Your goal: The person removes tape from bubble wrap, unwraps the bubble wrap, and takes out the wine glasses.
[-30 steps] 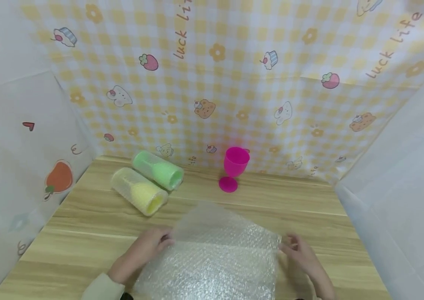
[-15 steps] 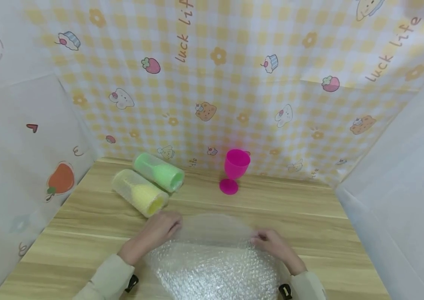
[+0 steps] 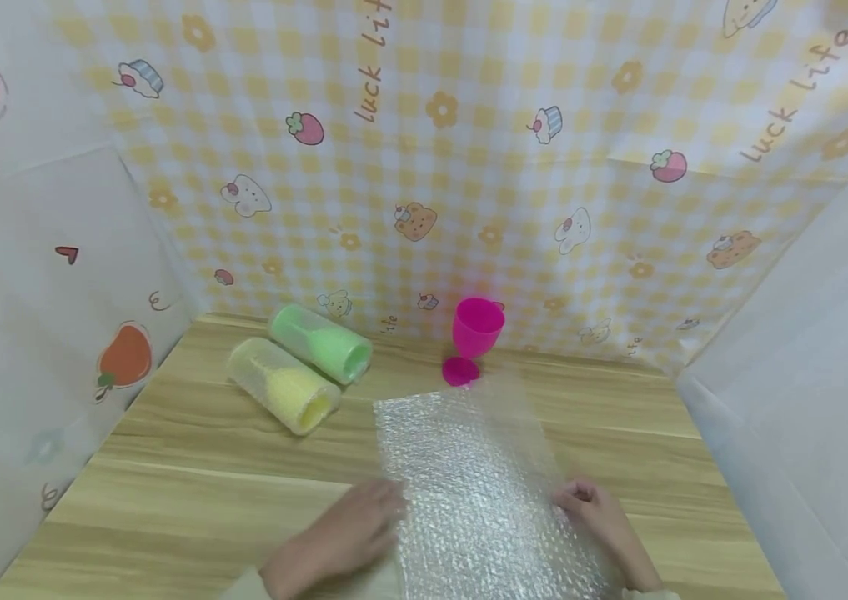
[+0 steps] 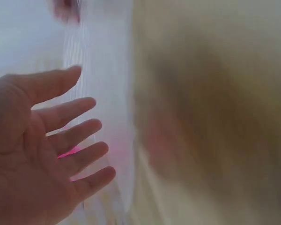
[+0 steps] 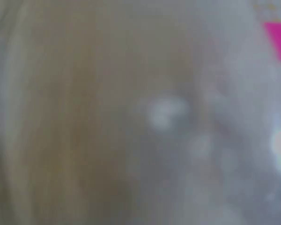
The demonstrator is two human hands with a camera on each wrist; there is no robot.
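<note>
A clear sheet of bubble wrap (image 3: 461, 492) is spread at the front middle of the table, its far edge close to the pink goblet's base. At its right edge my right hand (image 3: 599, 521) pinches the film between thumb and fingers. My left hand (image 3: 352, 533) is at the left edge; the left wrist view shows its fingers (image 4: 79, 136) straight and spread, beside the sheet. Whether they touch it I cannot tell. The pink goblet (image 3: 478, 329) stands upright behind the wrap. Blurred film fills much of the right wrist view, and that hand is not seen there.
On the left of the wooden table (image 3: 168, 508) lie a green cup rolled in bubble wrap (image 3: 322, 343) and a yellow one (image 3: 284, 385), side by side. A yellow checked cloth (image 3: 424, 167) hangs behind, with white sheets (image 3: 821, 400) at both sides.
The bubble wrap has turned, and its far edge now reaches toward the goblet. My left hand has come nearer the front and opened. My right hand has shifted right along with the film.
</note>
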